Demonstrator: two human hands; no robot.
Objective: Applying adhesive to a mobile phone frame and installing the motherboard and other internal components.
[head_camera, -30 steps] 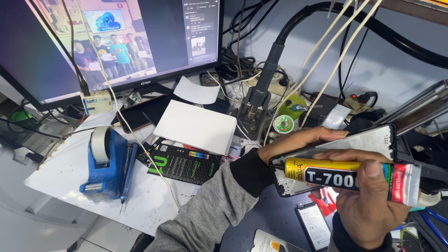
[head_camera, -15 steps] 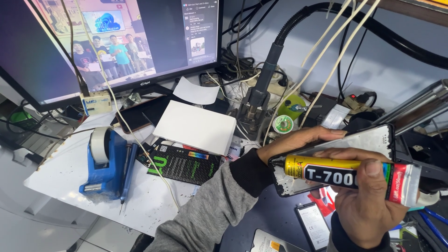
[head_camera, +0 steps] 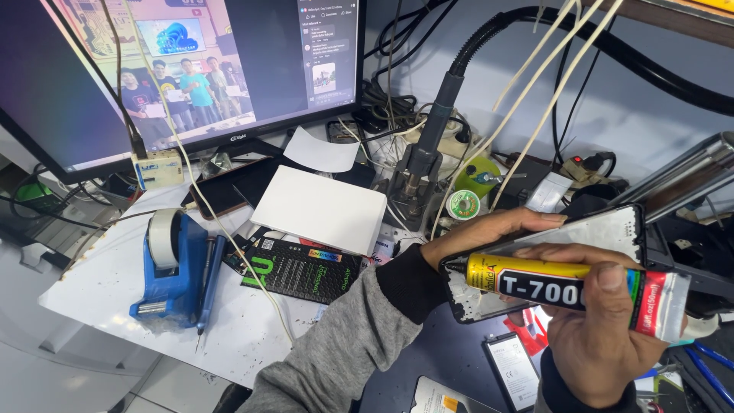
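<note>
Yellow glue tube [head_camera: 566, 284] held level in right hand [head_camera: 604, 336], fingers wrapped around it, nozzle at the left edge of a phone frame [head_camera: 550, 260]. Left hand [head_camera: 489, 233] grips that frame from behind, fingers curled on its upper edge, above the worktop [head_camera: 99, 283]. Blue tape dispenser [head_camera: 172, 268] and white box [head_camera: 321, 208] lie well left

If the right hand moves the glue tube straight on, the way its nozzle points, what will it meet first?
Probably the left hand: the right hand aims the yellow glue tube leftward along the phone frame, toward that wrist. Depth is unclear.
</note>
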